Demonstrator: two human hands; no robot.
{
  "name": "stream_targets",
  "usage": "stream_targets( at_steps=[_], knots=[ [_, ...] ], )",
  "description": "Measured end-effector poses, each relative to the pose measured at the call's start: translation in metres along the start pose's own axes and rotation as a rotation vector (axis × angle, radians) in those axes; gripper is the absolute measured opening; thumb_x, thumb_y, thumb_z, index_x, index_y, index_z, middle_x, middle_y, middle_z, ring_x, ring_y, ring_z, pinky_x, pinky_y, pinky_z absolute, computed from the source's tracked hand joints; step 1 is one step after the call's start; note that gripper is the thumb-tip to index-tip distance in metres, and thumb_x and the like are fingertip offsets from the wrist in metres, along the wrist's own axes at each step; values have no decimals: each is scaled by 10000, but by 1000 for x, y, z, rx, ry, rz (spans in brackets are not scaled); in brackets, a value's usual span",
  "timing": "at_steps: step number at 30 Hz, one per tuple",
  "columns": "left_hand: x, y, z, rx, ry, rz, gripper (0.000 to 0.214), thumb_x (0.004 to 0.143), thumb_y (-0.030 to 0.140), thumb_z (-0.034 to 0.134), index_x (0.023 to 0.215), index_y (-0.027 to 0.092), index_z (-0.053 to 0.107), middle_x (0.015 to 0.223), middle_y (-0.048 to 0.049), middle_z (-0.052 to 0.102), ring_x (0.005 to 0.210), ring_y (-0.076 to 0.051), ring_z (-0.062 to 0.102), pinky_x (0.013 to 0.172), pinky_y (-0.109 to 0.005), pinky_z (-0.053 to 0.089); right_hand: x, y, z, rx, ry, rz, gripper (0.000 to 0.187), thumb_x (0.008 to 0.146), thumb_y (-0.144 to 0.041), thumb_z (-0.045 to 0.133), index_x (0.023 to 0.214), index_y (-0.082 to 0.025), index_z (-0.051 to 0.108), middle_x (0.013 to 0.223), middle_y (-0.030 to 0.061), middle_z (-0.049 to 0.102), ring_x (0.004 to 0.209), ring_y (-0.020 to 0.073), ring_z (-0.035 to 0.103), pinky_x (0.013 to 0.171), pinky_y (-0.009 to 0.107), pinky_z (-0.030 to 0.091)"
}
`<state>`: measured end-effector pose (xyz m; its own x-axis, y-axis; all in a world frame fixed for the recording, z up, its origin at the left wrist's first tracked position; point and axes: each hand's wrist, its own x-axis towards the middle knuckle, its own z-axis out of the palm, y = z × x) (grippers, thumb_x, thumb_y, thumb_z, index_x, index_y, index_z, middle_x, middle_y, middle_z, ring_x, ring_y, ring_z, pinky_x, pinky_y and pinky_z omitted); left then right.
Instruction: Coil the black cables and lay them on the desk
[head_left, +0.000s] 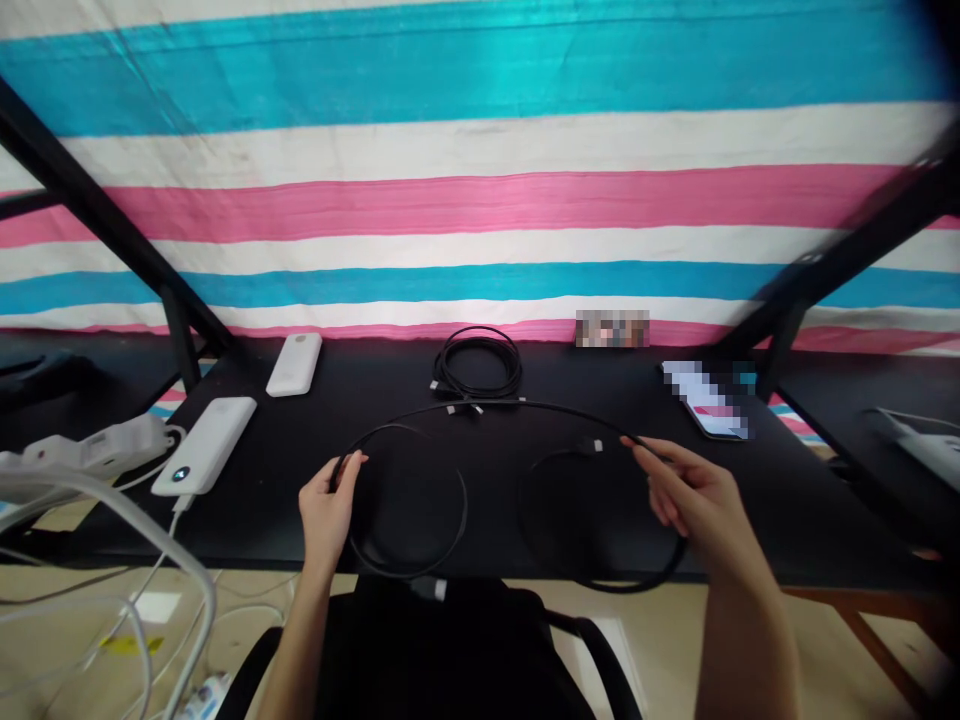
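Observation:
A long black cable (559, 406) with metal-tipped plugs stretches in an arc between my two hands, over the black table. On the left, my left hand (328, 500) pinches it between thumb and fingers; a loop hangs below, with one plug (439, 590) near the table's front edge. My right hand (686, 487) is closed on the cable at the other side, where a second loop dangles with another plug (598, 446). Behind the arc, a coiled black cable (480, 392) lies on the table, its plug ends toward me.
Two white power banks (204, 446) are at the left, the nearer one plugged into a white cord. A white power strip (97, 450) sits beyond it. At the right lies a phone (705, 402). A small blurred object (612, 329) stands by the striped sheet (480, 205).

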<state>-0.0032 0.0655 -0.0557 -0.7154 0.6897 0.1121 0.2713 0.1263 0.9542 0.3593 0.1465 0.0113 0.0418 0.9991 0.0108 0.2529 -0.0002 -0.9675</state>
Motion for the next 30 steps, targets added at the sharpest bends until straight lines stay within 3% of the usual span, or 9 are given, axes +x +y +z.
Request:
stream_targets(
  at_steps=[2,8,12,15,18,22,26,30],
  knots=[
    [4,-7,-6,171,-68,69,271,732,430,614,763,175,699,741,-29,678,664,-149,593,584,-206,409,4,8,2,-70,-26,41,369,728,-453,656,967,-172,654,371,-81,427,281,60,332,288,191,242],
    [2,-16,-4,612,-156,123,360,781,533,512,824,235,708,665,-25,662,606,-170,573,526,-213,339,12,39,8,-469,-104,33,388,757,-494,587,914,-148,668,527,3,583,442,145,550,439,256,411],
    [0,-12,-1,779,-186,69,348,801,531,481,879,268,696,685,-20,655,648,-176,581,526,-207,302,16,54,15,-569,-73,-190,314,801,-434,526,876,-174,686,723,68,653,685,214,632,617,325,482],
    [-1,-11,-2,796,-194,32,340,818,504,463,908,259,681,651,-7,632,654,-164,582,538,-202,307,18,54,26,-620,-67,-436,198,785,-349,548,827,-207,680,951,97,641,901,247,612,796,391,459],
    [-1,-14,-3,769,-181,30,344,821,489,459,940,247,673,606,6,603,622,-150,575,544,-198,323,20,51,40,-667,-155,-511,97,758,-270,567,812,-223,633,1102,90,605,1033,265,567,863,429,415],
    [-2,-18,-4,762,-165,24,356,816,458,468,1063,268,641,621,17,611,619,-153,588,544,-201,342,18,54,52,-696,-215,-496,135,762,-209,537,888,-223,583,1118,81,611,1082,253,543,912,434,362],
    [-3,-22,-3,757,-156,38,360,812,423,476,1110,287,625,606,13,615,569,-158,581,518,-215,354,15,57,54,-766,-195,-425,106,784,-228,519,851,-232,601,953,46,640,949,233,578,875,417,360],
    [-3,-25,-3,385,-74,108,323,790,399,513,1012,228,674,860,-44,687,713,-171,614,574,-225,415,14,56,46,-731,-177,-333,98,790,-279,521,813,-224,598,844,37,643,828,208,596,749,336,420]
  ],
)
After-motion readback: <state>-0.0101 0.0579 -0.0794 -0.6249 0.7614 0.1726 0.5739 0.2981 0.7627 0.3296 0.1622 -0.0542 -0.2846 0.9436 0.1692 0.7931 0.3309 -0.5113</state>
